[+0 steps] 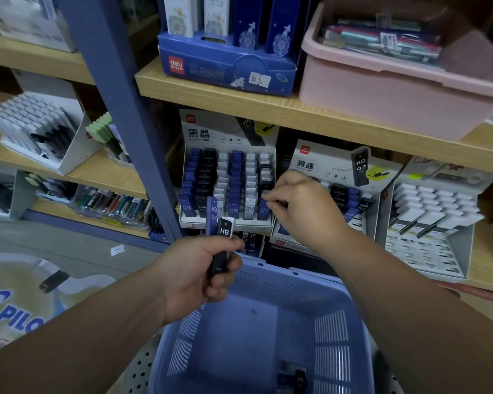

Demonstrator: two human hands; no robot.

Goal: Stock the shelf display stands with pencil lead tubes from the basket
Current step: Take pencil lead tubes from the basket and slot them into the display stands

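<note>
My left hand (pixel 199 273) grips a small bunch of pencil lead tubes (pixel 221 237), a black one marked HB and a blue one, above the blue basket (pixel 333 331). My right hand (pixel 299 206) pinches a blue tube (pixel 264 207) at the right front column of the left display stand (pixel 228 177), which holds rows of blue, black and white tubes. A second stand (pixel 350 194) to its right is partly filled and partly hidden by my right hand. A few tubes (pixel 295 379) lie in the basket's near corner.
A white stand of white boxes (pixel 433 220) sits at the right. Above, a wooden shelf (pixel 296 112) carries a blue Deli box (pixel 225 64) and a pink tub (pixel 396 89). A blue upright post (pixel 125 109) divides the shelving; pens lie at the left.
</note>
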